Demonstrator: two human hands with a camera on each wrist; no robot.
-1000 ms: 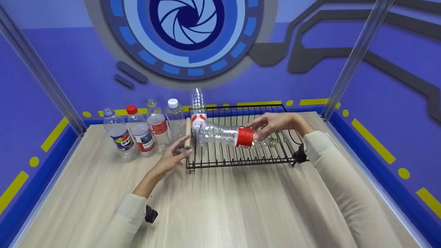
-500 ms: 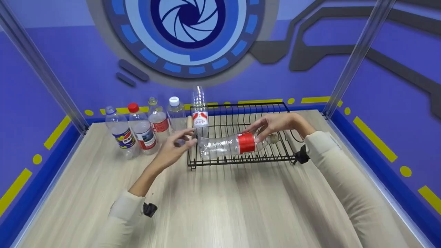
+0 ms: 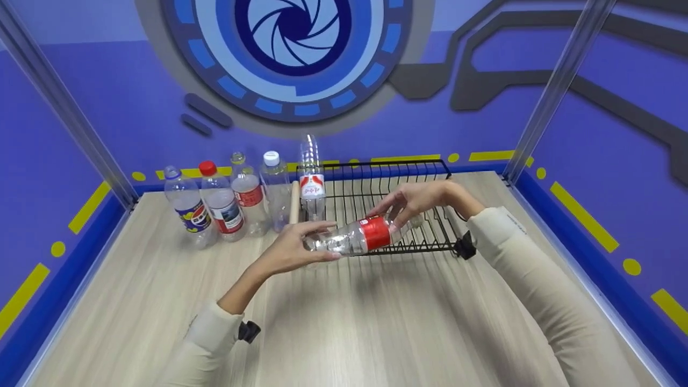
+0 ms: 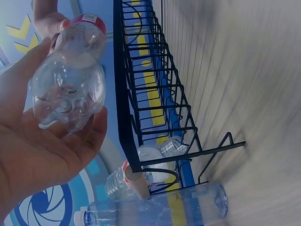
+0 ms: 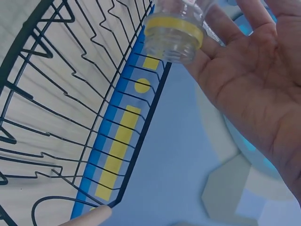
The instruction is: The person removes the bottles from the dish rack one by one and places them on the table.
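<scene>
A clear plastic bottle with a red label (image 3: 376, 233) lies nearly level above the front of a black wire rack (image 3: 424, 249), its neck to the right. My left hand (image 3: 290, 250) grips its base, thumb and fingers on opposite sides; the left wrist view shows the bottle's lobed base (image 4: 68, 101) in the palm. With thumb and fingers my right hand (image 3: 422, 199) holds it near the shoulder, beside the label. The uncapped neck (image 5: 173, 40) with its yellow ring shows in the right wrist view. Another clear bottle with a red-and-white label (image 3: 312, 186) stands at the rack's left end.
Left of the rack, several empty bottles stand in a row: one with a purple-yellow label (image 3: 194, 217), one red-capped (image 3: 228, 217), one red-labelled (image 3: 249, 198), one white-capped (image 3: 278, 191). The rack has a pale wooden handle (image 3: 295, 201). Patterned wall panels (image 3: 344, 137) enclose the table.
My left hand has moved right from beside the rack's left end and taken hold of the bottle's base. The bottle and right hand have come lower and nearer, and the bottle now tilts differently.
</scene>
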